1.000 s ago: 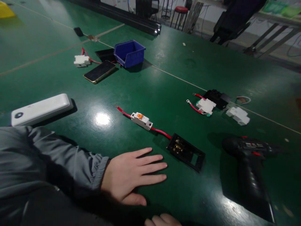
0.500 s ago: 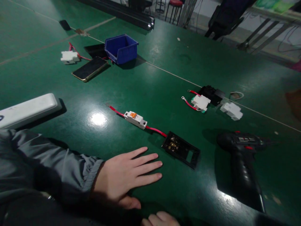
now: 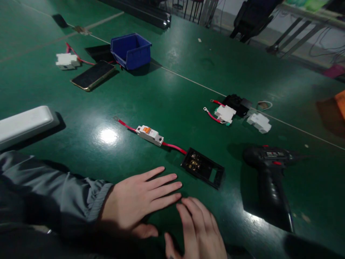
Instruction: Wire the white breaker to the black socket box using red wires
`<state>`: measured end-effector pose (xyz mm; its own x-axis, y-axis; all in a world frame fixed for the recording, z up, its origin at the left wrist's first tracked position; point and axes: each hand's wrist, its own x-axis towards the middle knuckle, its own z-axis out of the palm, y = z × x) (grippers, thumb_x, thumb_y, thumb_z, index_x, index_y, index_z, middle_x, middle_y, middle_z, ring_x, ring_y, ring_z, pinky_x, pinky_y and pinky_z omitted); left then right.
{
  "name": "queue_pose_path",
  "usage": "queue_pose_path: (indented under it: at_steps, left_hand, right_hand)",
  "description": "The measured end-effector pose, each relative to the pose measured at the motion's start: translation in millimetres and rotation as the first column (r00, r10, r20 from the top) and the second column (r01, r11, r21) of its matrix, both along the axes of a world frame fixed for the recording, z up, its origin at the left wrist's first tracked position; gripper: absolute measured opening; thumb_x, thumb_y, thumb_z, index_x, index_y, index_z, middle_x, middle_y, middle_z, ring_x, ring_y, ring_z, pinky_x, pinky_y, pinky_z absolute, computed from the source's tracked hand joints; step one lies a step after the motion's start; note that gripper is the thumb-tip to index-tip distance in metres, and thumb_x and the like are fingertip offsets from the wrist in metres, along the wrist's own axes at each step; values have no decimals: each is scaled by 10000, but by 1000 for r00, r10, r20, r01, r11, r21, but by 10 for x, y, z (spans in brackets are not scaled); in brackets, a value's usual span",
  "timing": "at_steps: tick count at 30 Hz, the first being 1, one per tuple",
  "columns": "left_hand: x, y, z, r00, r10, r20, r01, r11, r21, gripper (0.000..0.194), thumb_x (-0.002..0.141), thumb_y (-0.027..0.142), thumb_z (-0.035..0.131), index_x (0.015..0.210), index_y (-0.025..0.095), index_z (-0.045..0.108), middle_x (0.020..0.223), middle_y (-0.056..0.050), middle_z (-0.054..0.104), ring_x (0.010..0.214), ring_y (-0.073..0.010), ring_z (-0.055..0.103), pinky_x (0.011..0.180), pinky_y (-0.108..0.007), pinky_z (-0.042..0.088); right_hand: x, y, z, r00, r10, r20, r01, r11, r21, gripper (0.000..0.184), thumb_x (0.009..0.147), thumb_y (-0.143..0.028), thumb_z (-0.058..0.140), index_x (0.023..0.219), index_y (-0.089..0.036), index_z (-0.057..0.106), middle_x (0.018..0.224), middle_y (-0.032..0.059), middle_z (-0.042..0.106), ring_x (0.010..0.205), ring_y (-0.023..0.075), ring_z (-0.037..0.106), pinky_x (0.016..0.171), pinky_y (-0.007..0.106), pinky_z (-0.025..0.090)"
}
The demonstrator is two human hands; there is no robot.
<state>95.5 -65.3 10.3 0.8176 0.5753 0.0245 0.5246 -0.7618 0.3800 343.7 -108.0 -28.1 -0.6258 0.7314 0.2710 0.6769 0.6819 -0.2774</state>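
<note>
My left hand (image 3: 141, 198) lies flat on the green table, fingers spread, with nothing in it. Close to its fingertips is my right hand (image 3: 201, 228), fingers slightly bent, thumb apart, and no object in its grasp. Just beyond the hands lies an open black plastic housing (image 3: 203, 167) with brass-coloured terminals inside. A red wire (image 3: 174, 146) runs from it to a white circuit breaker (image 3: 149, 135) with an orange switch. From the breaker's other end a second red wire (image 3: 126, 125) leads to a ring terminal.
A black power screwdriver (image 3: 272, 180) lies at the right. Farther back are a white breaker with red leads (image 3: 225, 114), another white module (image 3: 259, 122) and a blue bin (image 3: 132, 52). On the left are a phone (image 3: 93, 75), a wired white module (image 3: 67, 61) and a long white case (image 3: 27, 124).
My right hand has come up from the bottom edge, further into view beside my left hand. My left hand stays flat. The whole view has shifted slightly.
</note>
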Motion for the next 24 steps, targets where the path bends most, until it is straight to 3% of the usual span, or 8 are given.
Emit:
queue_pose_path:
  at_steps: [3,7,16,24]
  left_hand:
    - [9,-3,-3,1000,-3,-24,3,1000,9,820,909,577,452,1533,83,252,1567,-141,329,1469,-283,279,1225,-478,167]
    - [15,-19,-31,998,-14,-67,17,999,37,851,895,559,472,1541,68,215,1582,-137,292,1470,-290,271,1228,-481,135]
    - [7,-52,-91,1000,31,3,-31,996,80,835,901,576,478,1540,90,248,1556,-130,360,1435,-277,346,1222,-453,178]
    - [6,-35,-76,1000,23,20,-24,998,52,830,906,555,480,1549,98,220,1556,-145,355,1421,-269,375,1206,-425,225]
  right_hand:
    - [-17,170,152,997,7,75,-6,1000,-13,812,813,-575,555,1391,-16,443,1410,280,480,1328,437,428,988,544,443]
    - [-49,172,157,990,20,137,-7,996,-93,1010,788,-746,496,1466,-9,364,1534,276,324,1427,432,285,1075,567,367]
    - [-75,140,207,988,2,154,30,977,-210,1028,822,-706,510,1502,30,279,1578,256,250,1466,388,220,1160,538,296]
    - [-79,133,202,990,-3,144,35,975,-219,1018,831,-686,511,1500,44,274,1582,258,238,1470,388,209,1165,536,295]
